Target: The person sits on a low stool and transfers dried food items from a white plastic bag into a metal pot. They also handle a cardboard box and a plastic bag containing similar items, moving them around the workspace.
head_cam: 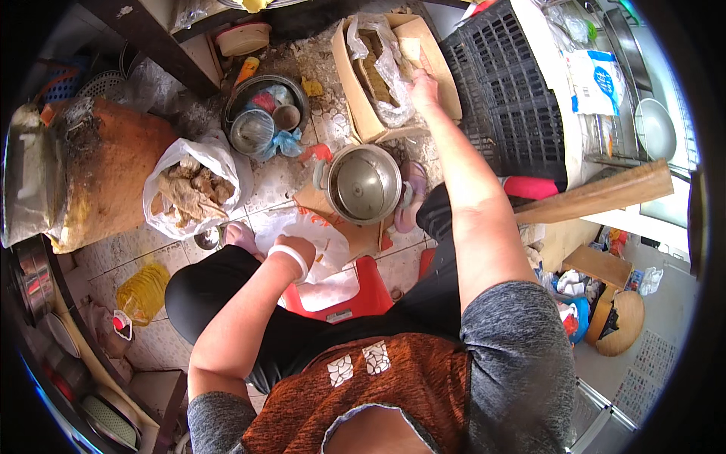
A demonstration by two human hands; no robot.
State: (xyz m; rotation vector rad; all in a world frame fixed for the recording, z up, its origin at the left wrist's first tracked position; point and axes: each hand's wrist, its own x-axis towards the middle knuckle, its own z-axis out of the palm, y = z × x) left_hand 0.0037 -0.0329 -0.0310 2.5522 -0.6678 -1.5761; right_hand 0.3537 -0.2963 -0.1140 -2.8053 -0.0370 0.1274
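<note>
My left hand [299,252], with a white bangle at the wrist, is closed at the edge of a thin white plastic bag [332,241] between my knees; its fingertips are hidden. Further out, my right hand [422,91] reaches into an open cardboard box [363,127], touching the crumpled clear plastic liner [397,113]. Brown material [371,68] shows inside that liner. Whether my right fingers grip anything cannot be told. Between box and bag stands a metal pot [364,190] with side handles, a little water-like shine at its bottom.
A white bag of brown, dried-looking pieces [195,190] stands left, near a dark basin [300,93] holding bowls and bags. A yellow oil bottle [142,295] lies lower left. Right are a black plastic crate [510,96] and a wooden board [601,193]. Below me is a red stool [368,284].
</note>
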